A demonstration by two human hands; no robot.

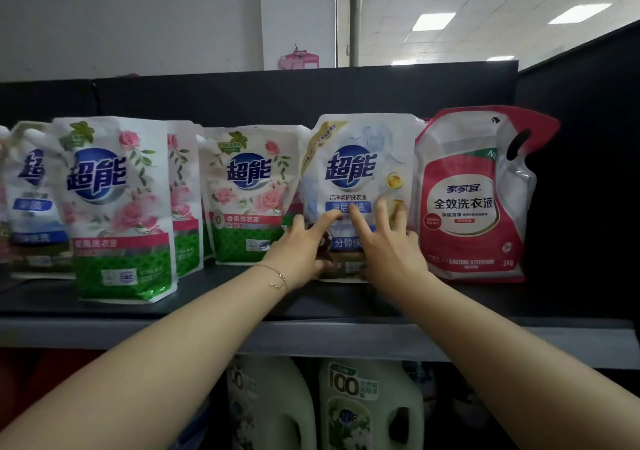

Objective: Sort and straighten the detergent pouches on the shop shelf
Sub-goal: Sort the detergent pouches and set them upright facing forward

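Note:
A white-and-blue detergent pouch stands upright on the dark shelf, right of centre. My left hand and my right hand both rest on its lower front, fingers spread flat against it and thumbs low near its base. A red-and-white pouch with a handle hole stands just to its right, touching it. Left of it stands a rose-print pouch. A larger rose-print pouch stands nearer the shelf's front edge, with another rose pouch behind it. A blue-label pouch leans at the far left.
A black back panel and a black side wall close the shelf behind and at the right. Pale green detergent jugs stand on the lower shelf under my arms. The grey shelf lip runs across the front.

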